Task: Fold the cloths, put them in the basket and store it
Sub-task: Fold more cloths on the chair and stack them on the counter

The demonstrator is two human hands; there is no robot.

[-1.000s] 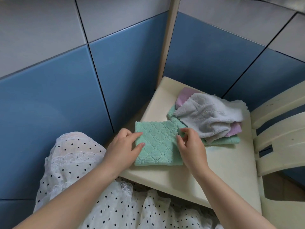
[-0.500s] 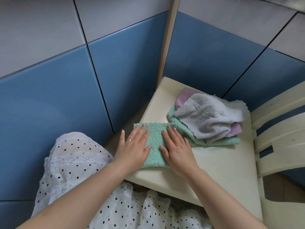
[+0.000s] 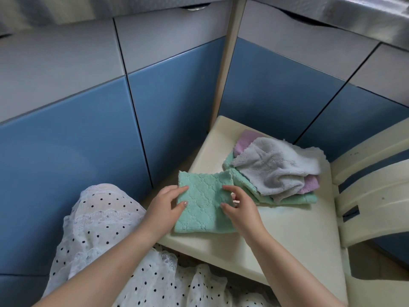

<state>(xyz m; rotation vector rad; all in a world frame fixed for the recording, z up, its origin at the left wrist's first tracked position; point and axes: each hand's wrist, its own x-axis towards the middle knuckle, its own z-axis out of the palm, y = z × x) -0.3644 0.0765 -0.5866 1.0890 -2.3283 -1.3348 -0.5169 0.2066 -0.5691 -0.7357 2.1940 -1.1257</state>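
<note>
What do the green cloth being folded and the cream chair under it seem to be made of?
Green cloth: soft plush fabric, likely microfibre, with a quilted diamond texture and scalloped edges. Chair: probably moulded plastic, cream with a smooth, slightly glossy finish, rounded edges and a slatted back.

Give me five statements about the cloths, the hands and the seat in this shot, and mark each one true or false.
1. Both hands are on the green cloth. True: the left hand holds its left edge, the right hand its right edge.
2. The grey cloth lies on top of the pile. True.
3. A basket stands on the cream seat. False: no basket is in view.
4. The pink cloth is folded flat in front of the person. False: it sits in the pile, under the grey one.
5. The green cloth being handled hangs in the air. False: it lies on the seat.
</note>
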